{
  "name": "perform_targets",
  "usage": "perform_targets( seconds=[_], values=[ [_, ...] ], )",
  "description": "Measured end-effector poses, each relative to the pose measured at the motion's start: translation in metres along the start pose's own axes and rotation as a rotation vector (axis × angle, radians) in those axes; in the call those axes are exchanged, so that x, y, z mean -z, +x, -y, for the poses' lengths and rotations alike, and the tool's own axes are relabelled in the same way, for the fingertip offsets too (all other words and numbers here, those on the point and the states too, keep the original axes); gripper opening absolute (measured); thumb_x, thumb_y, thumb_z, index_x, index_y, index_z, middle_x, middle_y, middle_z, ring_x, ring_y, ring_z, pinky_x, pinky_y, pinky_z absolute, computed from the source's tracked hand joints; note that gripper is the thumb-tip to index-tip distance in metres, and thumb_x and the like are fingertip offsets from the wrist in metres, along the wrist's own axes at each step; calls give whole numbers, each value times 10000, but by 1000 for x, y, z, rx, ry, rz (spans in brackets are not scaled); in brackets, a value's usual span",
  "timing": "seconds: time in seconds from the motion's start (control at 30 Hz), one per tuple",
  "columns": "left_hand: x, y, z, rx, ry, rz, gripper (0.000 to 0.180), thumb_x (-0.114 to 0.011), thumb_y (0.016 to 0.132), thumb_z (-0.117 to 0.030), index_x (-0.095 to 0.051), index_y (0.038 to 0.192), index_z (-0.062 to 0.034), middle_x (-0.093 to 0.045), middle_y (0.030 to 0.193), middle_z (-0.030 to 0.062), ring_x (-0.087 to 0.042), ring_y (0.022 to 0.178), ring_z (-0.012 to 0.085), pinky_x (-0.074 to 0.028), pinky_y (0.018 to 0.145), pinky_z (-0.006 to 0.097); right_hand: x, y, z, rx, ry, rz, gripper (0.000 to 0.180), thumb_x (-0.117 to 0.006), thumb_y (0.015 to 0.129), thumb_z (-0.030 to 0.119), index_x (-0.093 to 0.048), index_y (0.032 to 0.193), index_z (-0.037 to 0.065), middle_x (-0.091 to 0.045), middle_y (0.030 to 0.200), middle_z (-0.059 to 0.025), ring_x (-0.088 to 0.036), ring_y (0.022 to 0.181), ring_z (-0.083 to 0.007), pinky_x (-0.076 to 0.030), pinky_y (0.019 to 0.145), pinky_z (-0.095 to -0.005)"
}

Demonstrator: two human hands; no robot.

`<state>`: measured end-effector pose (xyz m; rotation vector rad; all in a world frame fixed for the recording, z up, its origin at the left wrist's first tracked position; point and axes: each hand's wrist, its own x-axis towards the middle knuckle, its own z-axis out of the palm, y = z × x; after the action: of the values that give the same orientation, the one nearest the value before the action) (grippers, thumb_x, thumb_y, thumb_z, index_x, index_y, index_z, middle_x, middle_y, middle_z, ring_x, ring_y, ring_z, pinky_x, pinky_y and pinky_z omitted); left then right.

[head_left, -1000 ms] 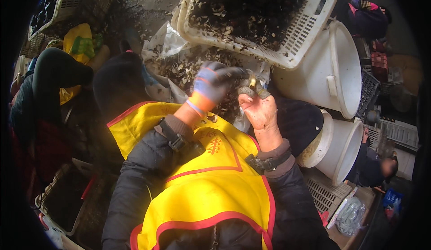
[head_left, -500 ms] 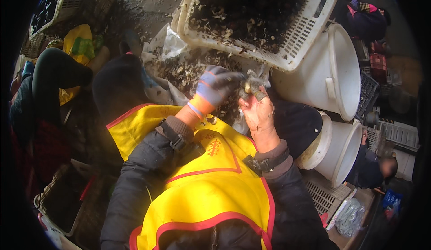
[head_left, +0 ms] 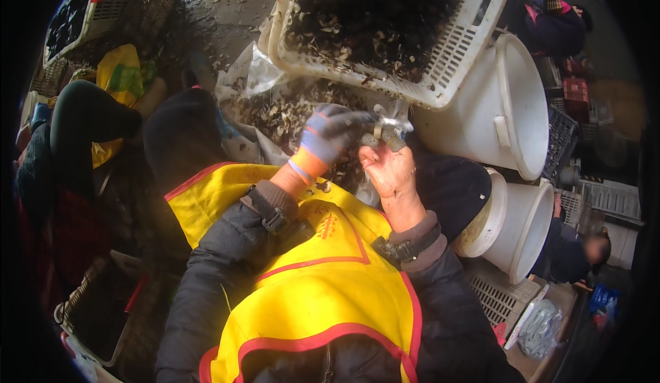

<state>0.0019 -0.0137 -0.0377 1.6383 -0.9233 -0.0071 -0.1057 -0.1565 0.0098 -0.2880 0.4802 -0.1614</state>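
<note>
My left hand, in a grey-blue and orange knit glove, is closed with its fingertips against my right hand. What it holds is smeared and hidden. My right hand is bare apart from grey coverings on its fingertips. Its fingers are bent together in a pinch, beside a small brass-coloured piece and a pale shiny blur; what they grip is too small to tell. Below both hands, broken shells and scraps lie on a plastic sheet or bag.
Ahead, a white slatted crate holds a dark heap of small shells. White buckets lie tipped at right. More crates stand at far left, beside another person's leg. Other people are at far right.
My right fingers have curled in slightly and shifted a little left. A bright shine now shows beside the fingertips. My left hand stays at nearly the same place, its fingers blurred.
</note>
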Motion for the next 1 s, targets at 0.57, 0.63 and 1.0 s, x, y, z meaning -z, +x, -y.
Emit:
perform_targets(
  seconds=[0.57, 0.63, 1.0],
  values=[
    [2, 5, -7, 272, -255, -118, 318, -718, 796, -71, -752, 1095, -173, -688, 939, 111, -625, 886, 307, -501, 784, 381, 3, 3, -2, 46, -110, -54, 179, -620, 941, 95, -644, 1119, 105, -698, 1026, -49, -646, 849, -190, -492, 650, -316],
    [1, 6, -6, 482, -386, -147, 324, -724, 796, -71, -747, 1106, -162, -684, 952, 105, -618, 884, 303, -500, 785, 386, 5, 2, -1, 64, -115, -74, 185, -626, 935, 97, -643, 1119, 98, -697, 1034, -57, -647, 855, -204, -499, 656, -319],
    [-6, -1, 1, 121, -148, -16, 328, -616, 885, 30, -700, 1188, -61, -687, 1064, 74, -630, 1018, 166, -514, 888, 278, 6, 8, -5, 17, 31, 88, 279, -566, 966, 111, -589, 1240, 63, -656, 1162, -69, -600, 999, -177, -480, 714, -314]
  ],
)
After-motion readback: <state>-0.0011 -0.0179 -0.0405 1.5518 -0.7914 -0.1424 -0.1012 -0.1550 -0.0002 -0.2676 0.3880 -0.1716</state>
